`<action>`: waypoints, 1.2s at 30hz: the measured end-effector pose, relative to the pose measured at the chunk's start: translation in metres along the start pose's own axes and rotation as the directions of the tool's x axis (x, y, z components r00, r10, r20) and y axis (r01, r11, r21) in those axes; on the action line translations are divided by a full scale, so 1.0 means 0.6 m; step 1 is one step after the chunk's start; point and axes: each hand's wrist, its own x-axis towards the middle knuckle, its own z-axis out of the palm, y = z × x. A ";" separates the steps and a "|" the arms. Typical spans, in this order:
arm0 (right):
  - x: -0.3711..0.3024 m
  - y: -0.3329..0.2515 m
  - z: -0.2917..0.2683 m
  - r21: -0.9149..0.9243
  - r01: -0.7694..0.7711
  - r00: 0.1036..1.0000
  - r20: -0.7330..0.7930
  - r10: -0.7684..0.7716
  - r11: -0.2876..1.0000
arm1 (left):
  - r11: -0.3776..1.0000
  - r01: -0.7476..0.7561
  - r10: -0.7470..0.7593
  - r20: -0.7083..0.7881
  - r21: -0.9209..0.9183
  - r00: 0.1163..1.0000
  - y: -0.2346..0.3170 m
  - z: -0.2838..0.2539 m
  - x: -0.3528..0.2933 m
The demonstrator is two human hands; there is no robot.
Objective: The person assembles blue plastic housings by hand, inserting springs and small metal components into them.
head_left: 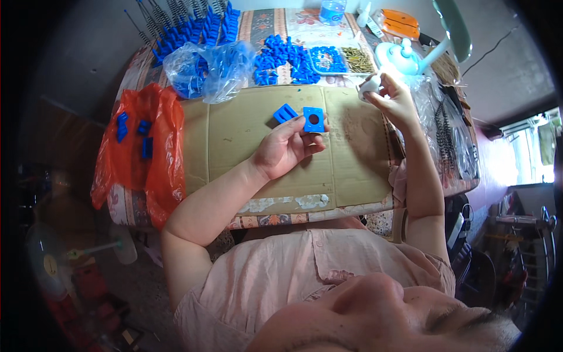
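Note:
My left hand (pixel 282 151) is over the middle of the cardboard sheet (pixel 246 170), its thumb and fingers closed on a square blue plastic piece (pixel 318 125) with a round hole. Just left of that piece is a second blue plastic part (pixel 285 113) with slots, partly behind my fingers. Off to the right, my right hand (pixel 396 104) is raised near the lamp base and pinches a small white rounded object (pixel 369 88). The fingers cover part of it, so its exact kind is unclear.
Blue parts lie on a red plastic bag (pixel 162 170) at left. Behind the cardboard are a clear bag (pixel 226 73), a pile of blue pieces (pixel 281 53), a tray of screws (pixel 356 60) and spring-topped blue parts (pixel 202 29). A lamp (pixel 404 56) stands back right.

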 end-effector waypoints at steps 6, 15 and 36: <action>0.011 0.042 0.024 -0.015 0.038 0.997 -0.071 -0.039 0.999 | 1.000 -0.014 0.014 0.003 0.000 1.000 0.001 0.006 -0.001; 0.006 0.037 0.044 -0.115 0.035 0.996 -0.077 -0.044 0.993 | 0.999 -0.014 0.014 -0.008 0.030 1.000 -0.001 0.002 -0.003; -0.057 -0.073 0.067 0.620 -0.320 0.775 0.606 -0.178 0.717 | 0.996 0.084 -0.079 0.126 -0.031 0.989 -0.004 0.038 -0.018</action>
